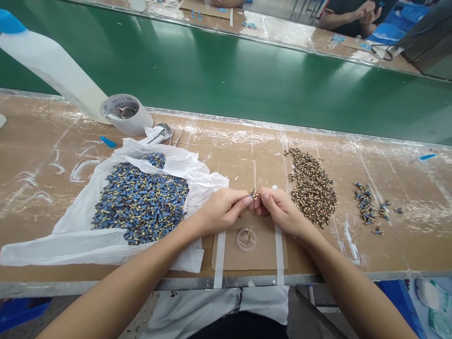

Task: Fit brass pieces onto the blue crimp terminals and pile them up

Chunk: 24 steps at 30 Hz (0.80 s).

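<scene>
My left hand [222,209] and my right hand [278,207] meet fingertip to fingertip over the bench, both pinched on one tiny metal part [254,194] held between them. A big heap of small blue parts [141,202] lies on a white plastic bag [88,235] to the left of my left hand. A pile of small brass-coloured parts [312,188] lies just right of my right hand. A smaller cluster of blue parts [367,202] sits farther right. Below my hands a small clear round dish [246,238] rests on a taped cardboard pad [247,256].
A roll of tape [127,113] and a white bottle with a blue cap [49,66] stand at the back left. A green conveyor belt [247,75] runs behind the bench. Another person's hands [367,14] show across the belt at top right.
</scene>
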### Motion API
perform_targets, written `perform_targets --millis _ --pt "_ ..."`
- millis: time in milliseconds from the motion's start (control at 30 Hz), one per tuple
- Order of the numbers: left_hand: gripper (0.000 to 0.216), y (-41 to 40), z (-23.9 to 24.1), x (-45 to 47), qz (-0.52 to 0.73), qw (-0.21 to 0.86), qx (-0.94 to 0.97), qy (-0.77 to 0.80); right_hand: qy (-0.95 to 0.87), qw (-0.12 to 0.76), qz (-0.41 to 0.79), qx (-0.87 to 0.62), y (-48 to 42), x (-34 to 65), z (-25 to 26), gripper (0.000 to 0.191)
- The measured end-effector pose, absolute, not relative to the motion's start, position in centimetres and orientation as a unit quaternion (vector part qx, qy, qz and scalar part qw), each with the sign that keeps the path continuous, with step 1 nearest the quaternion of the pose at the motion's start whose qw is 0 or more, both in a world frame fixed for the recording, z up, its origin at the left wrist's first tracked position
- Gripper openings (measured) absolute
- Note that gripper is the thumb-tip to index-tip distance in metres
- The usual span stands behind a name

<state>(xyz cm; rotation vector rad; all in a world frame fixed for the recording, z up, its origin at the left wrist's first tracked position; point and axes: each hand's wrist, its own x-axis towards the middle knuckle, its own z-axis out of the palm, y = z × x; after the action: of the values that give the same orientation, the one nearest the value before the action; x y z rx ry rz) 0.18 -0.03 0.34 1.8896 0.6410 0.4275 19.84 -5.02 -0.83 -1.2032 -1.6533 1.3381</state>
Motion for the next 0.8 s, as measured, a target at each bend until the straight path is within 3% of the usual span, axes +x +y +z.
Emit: perform_targets --millis 167,333,667,800 --pt "0.039 -0.05 1.0 0.06 0.152 0.75 0.59 0.258 -0.612 0.369 0.517 -0.471 -5.0 19.83 -1.0 0.044" --pt "0.036 0.01 1.05 0.1 0.16 0.864 0.414 0.237 -0.61 0.361 0.515 -0.481 -4.93 19.84 -1.09 0.042" --pt "0.037 -0.04 0.94 0.14 0.13 0.884 0.379 0.24 -0.585 0.396 0.522 -0.478 -4.99 19.58 -0.62 0.021" --pt "0.039 -0.19 0.92 0.28 0.125 0.817 0.493 0.27 -0.58 0.42 0.515 -0.471 -4.96 19.58 -0.33 0.021"
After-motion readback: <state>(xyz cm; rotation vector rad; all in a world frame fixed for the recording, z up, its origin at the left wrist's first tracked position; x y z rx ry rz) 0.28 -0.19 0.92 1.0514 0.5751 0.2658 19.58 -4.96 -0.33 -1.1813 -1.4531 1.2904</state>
